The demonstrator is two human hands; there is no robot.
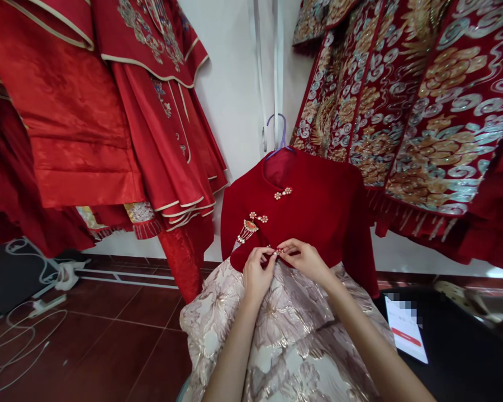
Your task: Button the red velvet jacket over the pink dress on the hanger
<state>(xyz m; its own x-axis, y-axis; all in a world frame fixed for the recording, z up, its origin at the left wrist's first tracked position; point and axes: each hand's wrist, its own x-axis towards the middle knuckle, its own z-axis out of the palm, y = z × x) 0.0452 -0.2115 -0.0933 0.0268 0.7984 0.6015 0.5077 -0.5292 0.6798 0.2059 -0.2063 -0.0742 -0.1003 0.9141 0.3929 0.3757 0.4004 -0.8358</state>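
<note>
So the little beaded clasp (277, 253) sits low on the front of the red velvet jacket (314, 218), right near its bottom edge, and it's mostly hidden by fingers, so I can't tell if it's hooked or loose. For fiddly hardware like this I'd keep the pinch tiny: one hand steadying one half, the other lining up its mate, and no yanking, since velvet probably puckers if you drag on it. I'd also check that the front edges lie flat before putting any pressure on.

Pose-wise it looks decent imo. The left hand (257, 273) comes up from below with thumb and fingers pinched on the clasp's left side; the right hand (305, 260) angles in from the right, fingertips pinched on the other side. The two sets of tips nearly meet. Both forearms reach well out over the pale patterned skirt (293, 329).

Further up the front are the slanted middle clasp (259, 218) with a fan-shaped pendant (250, 226) just below, then the collar clasp (283, 194). The jacket hangs on a purple hanger (283, 134), so it could swing if you tug.
</note>
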